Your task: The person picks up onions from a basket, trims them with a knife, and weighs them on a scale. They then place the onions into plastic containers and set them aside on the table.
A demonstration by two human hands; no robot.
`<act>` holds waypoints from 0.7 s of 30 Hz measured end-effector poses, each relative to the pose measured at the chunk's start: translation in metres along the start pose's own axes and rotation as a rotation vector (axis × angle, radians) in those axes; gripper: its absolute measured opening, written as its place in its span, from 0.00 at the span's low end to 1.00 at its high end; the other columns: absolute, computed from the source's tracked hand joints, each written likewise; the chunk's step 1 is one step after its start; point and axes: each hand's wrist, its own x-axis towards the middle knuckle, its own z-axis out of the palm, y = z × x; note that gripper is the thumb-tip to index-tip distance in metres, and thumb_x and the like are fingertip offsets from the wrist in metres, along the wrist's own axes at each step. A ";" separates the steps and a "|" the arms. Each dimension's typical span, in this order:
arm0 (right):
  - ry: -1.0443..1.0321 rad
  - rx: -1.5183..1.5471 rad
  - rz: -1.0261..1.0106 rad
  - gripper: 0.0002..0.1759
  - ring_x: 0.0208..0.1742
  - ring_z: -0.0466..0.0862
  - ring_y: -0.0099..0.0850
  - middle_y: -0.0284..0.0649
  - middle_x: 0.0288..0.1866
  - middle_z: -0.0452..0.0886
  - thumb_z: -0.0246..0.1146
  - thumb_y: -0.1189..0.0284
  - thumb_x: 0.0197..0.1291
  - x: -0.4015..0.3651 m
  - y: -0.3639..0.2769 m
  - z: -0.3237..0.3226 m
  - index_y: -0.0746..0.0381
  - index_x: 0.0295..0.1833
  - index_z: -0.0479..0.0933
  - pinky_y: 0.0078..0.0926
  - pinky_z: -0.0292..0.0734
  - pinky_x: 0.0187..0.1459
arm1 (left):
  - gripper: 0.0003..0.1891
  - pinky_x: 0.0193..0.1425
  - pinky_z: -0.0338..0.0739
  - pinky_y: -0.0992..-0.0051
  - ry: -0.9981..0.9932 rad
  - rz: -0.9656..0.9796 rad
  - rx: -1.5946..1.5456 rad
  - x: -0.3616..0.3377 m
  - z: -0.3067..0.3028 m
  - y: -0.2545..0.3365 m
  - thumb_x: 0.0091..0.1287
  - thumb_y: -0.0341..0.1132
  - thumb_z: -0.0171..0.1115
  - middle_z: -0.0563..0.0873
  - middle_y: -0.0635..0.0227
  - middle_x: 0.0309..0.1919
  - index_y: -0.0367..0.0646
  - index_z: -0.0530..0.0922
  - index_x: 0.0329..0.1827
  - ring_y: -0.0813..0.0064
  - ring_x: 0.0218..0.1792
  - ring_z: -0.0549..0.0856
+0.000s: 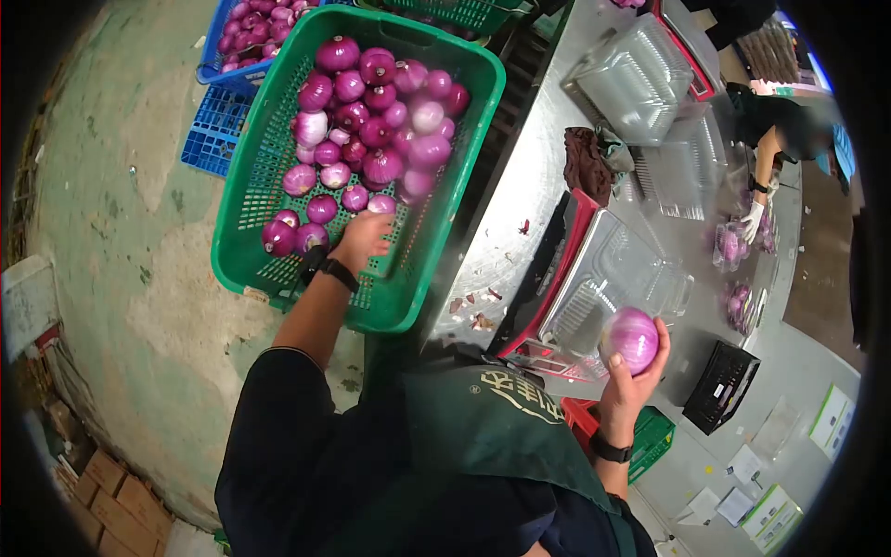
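In the green basket [452,215], my left hand [368,237] has its fingers bent against a red onion [380,204], which they partly cover. Many other red onions [351,115] fill the basket's far part, and a few lie left of my hand. My right hand [640,373], over the metal table's near side, holds a larger, pale purple onion [631,340] with thumb and fingers around it. Below that onion, a clear plastic tray [603,278] rests on a red and black machine [548,320].
Stacked clear containers [636,84] and a brown cloth [587,165] lie on the metal table [506,209]. Across it, a co-worker's gloved hand [753,221] is near bagged onions [730,246]. A black crate [721,387] stands right; a blue crate [215,130] stands left.
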 end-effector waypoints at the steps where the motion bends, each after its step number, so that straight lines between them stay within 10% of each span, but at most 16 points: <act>1: 0.018 -0.018 0.034 0.53 0.66 0.78 0.37 0.44 0.67 0.72 0.81 0.67 0.48 0.000 0.003 -0.003 0.63 0.78 0.62 0.36 0.74 0.70 | 0.36 0.56 0.84 0.54 0.051 -0.078 -0.058 0.023 -0.010 -0.012 0.68 0.49 0.70 0.79 0.49 0.67 0.39 0.70 0.74 0.50 0.57 0.83; 8: 0.054 -0.206 0.114 0.57 0.67 0.77 0.37 0.44 0.68 0.72 0.84 0.63 0.45 0.006 0.011 -0.005 0.63 0.79 0.62 0.37 0.72 0.70 | 0.46 0.65 0.82 0.49 0.241 -0.240 -0.320 0.122 0.001 -0.045 0.70 0.55 0.69 0.65 0.44 0.79 0.39 0.59 0.83 0.39 0.72 0.74; 14: 0.098 -0.077 0.230 0.58 0.67 0.77 0.39 0.46 0.69 0.72 0.83 0.59 0.46 0.009 0.004 -0.003 0.61 0.79 0.59 0.40 0.74 0.70 | 0.31 0.58 0.85 0.54 0.254 -0.215 -0.467 0.173 0.003 -0.060 0.71 0.53 0.70 0.80 0.59 0.59 0.46 0.73 0.70 0.53 0.52 0.82; 21: 0.066 0.190 0.247 0.56 0.68 0.77 0.41 0.46 0.67 0.73 0.75 0.48 0.55 0.011 0.007 -0.009 0.64 0.81 0.58 0.44 0.73 0.70 | 0.24 0.68 0.79 0.45 -0.265 -0.027 -0.906 0.065 0.008 -0.011 0.62 0.41 0.68 0.87 0.51 0.52 0.35 0.79 0.57 0.41 0.60 0.83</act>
